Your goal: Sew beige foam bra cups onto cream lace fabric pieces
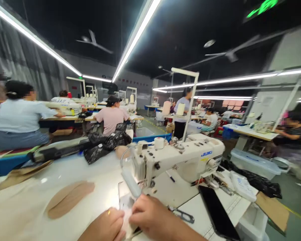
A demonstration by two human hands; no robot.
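Observation:
A white sewing machine (180, 157) stands on the table, with a small lamp (130, 182) on a bent neck at its needle end. Just below the lamp, my right hand (150, 214) has its fingers curled together. My left hand (106, 224), wearing a ring, is close beside it on the left, fingers also curled. Something pale lies between the hands, too blurred to make out. A tan fabric piece (70, 199) rests on the table left of the hands. Thread snips (182, 214) lie right of my right hand.
A black phone (218, 214) lies at the right, near a white packet (243, 185). Black plastic bags (107, 142) sit at the table's back left. A lidded clear bin (254, 164) stands beyond the right edge. Several people sit at other machines.

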